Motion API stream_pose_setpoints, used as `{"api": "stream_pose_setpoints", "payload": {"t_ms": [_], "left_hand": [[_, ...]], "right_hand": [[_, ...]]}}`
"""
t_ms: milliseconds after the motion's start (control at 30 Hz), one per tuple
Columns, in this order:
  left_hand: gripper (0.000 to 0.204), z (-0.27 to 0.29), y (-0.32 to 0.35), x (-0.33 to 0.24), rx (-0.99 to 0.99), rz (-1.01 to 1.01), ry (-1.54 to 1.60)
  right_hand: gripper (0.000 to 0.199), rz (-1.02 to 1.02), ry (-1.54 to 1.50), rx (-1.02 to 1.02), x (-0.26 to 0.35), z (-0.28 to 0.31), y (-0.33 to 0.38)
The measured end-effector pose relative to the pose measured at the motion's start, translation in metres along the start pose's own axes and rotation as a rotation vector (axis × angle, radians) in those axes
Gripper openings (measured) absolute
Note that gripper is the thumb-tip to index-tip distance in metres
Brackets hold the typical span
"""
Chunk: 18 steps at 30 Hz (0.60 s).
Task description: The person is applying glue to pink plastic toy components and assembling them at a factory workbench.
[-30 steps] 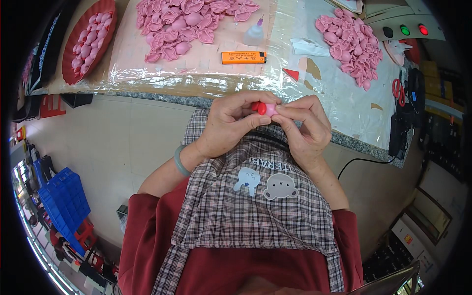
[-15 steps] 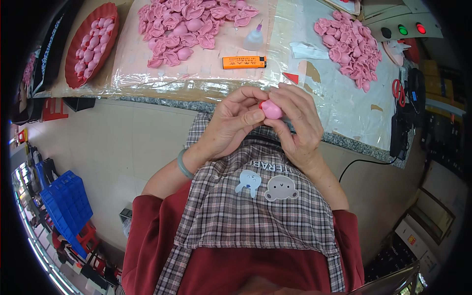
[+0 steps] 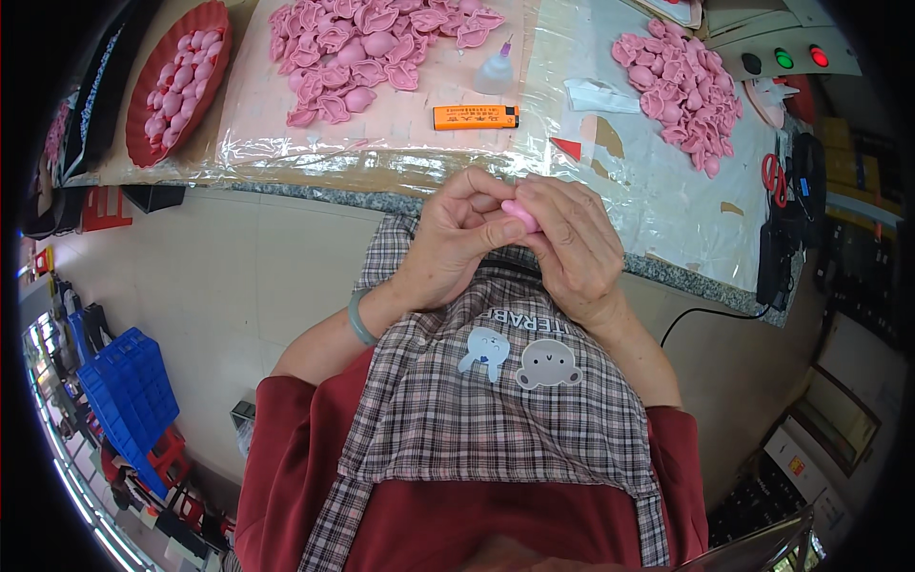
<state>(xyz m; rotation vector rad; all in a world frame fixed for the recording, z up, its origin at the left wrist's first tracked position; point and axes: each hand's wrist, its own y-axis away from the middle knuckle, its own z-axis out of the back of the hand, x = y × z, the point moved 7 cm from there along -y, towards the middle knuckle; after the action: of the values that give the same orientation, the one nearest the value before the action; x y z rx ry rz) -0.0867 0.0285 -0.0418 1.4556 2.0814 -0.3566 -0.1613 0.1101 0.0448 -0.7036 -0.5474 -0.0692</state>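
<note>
Between the fingertips of both hands sits a small, glossy pink rounded piece [image 3: 519, 214], partly covered by the fingers. My left hand [image 3: 456, 227] pinches it with thumb and index finger from one side. From the other side, my right hand [image 3: 579, 236] closes on it, the fingers laid over its top and the thumb below. Both hands are held just off the table's near edge, above the checked apron [image 3: 505, 419]. A heap of pink moulded pieces [image 3: 362, 57] lies beyond them, and a second pink heap [image 3: 679, 95] is at the right.
On the plastic-covered table [image 3: 334, 172] lie an orange lighter [image 3: 476, 117], a small needle-tipped bottle [image 3: 494, 72], a white paper strip [image 3: 602, 96] and a red scrap [image 3: 566, 148]. A red oval dish [image 3: 136, 124] holds pink-and-red pieces. Red-handled scissors [image 3: 774, 179] lie at the right edge.
The pink piece has turned in the fingers, so less of it shows and its red part is now hidden. My right fingers have closed further over it. The table things stay put.
</note>
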Motion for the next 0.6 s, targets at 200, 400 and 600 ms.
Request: {"api": "stream_pose_setpoints", "payload": {"t_ms": [200,400,600], "left_hand": [[0.020,0.001,0.000,0.003,0.001,0.023,0.007],[0.026,-0.001,-0.003,0.007,0.019,0.090,0.171],[0.030,-0.009,-0.003,0.006,0.029,0.159,0.304]], "right_hand": [[0.037,0.001,0.005,-0.011,-0.002,-0.002,0.002],[0.038,0.002,-0.023,0.030,-0.007,-0.002,-0.003],[0.038,-0.171,-0.134,0.013,-0.013,-0.001,-0.003]]}}
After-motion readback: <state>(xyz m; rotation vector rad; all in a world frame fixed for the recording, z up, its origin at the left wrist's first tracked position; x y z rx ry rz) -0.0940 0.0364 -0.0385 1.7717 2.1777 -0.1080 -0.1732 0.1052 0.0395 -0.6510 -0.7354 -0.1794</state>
